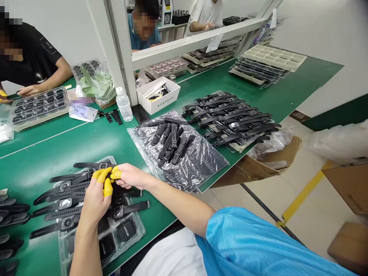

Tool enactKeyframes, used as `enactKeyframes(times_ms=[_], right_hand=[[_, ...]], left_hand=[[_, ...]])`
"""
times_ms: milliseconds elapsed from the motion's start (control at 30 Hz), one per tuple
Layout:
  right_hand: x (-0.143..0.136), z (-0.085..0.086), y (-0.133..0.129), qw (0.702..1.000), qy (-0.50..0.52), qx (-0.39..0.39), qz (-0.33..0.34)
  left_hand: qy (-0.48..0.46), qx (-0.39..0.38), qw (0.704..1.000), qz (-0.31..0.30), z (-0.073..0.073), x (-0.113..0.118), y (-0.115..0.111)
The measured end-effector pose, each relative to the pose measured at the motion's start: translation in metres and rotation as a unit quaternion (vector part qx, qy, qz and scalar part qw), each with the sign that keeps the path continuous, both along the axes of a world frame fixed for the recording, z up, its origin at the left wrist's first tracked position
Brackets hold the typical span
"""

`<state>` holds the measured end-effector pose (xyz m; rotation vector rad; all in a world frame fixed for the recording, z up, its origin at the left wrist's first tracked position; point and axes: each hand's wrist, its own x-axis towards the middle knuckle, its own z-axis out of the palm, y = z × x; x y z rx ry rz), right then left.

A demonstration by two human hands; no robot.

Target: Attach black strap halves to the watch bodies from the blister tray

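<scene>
My left hand (96, 195) and my right hand (129, 177), both with yellow finger covers, meet over a clear tray (139, 232). Their fingertips are pinched together, with something dark between them that is mostly hidden. Right beside the fingers is a black smartwatch (103, 165), its strap reaching left. Several more watches with black straps lie across the tray, such as one (68, 222) under my left wrist and another (117, 211) below my right hand. Nearer me, a square black watch case (126, 230) without a strap sits in a compartment.
Loose black straps (174, 142) lie on a plastic bag (201, 168). Beyond it stands a tray of strapped watches (232, 119). A white box (158, 96) and a water bottle (124, 105) are at the back. A co-worker's hand (30, 90) is near another tray (40, 107).
</scene>
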<state>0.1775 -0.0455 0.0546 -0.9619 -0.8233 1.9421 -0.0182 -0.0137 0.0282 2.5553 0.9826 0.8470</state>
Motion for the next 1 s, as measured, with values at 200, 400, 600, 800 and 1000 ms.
enactKeyframes(times_ms=[200, 400, 600, 800, 1000], right_hand=[[-0.002, -0.007, -0.001, 1.000, 0.023, 0.015, 0.002], [-0.005, -0.008, -0.009, 0.990, -0.011, 0.118, -0.071], [0.007, -0.004, -0.011, 0.916, -0.251, 0.306, -0.060], [0.013, -0.005, -0.015, 0.813, -0.429, 0.392, 0.014], [-0.010, 0.006, -0.038, 0.758, -0.441, 0.459, 0.139]], left_hand=[[-0.050, -0.053, 0.997, 0.004, 0.002, 0.003, -0.004], [-0.139, -0.129, 0.982, -0.002, 0.010, 0.011, -0.013], [-0.071, -0.094, 0.991, 0.067, 0.051, -0.016, -0.014], [0.140, -0.076, 0.975, 0.153, 0.077, -0.079, -0.020], [0.196, -0.174, 0.952, 0.160, 0.081, -0.117, -0.057]])
